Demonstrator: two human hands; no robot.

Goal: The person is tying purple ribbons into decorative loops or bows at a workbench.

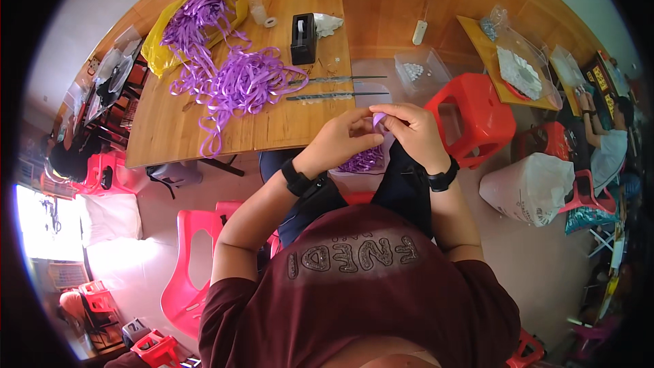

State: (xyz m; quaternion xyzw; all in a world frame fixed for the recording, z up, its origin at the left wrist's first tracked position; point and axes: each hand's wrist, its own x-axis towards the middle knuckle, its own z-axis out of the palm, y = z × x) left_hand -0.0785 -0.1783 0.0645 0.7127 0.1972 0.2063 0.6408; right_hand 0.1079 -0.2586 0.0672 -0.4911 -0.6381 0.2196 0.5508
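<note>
A short piece of purple ribbon point(378, 118) is folded over between my hands, just beyond the table's right edge. My right hand point(414, 135) pinches it with thumb and fingertips. Curled round its other side, my left hand point(343, 139) also grips it; the fingertips partly overlap there. Below them, a pile of purple ribbon pieces point(361, 159) lies in a clear plastic box between my knees. Two thin dark strips point(337, 96) jut over the table's edge beside my hands. Loose purple ribbon point(248, 82) is heaped on the wooden table point(167, 129).
A yellow bag point(158, 51) spills more ribbon at the back left. Near the table's far edge stands a black tape dispenser point(303, 39). To my right are a red stool point(477, 119), a clear bin point(422, 71) holding white pieces, and a white sack point(528, 187). Another person sits at far right.
</note>
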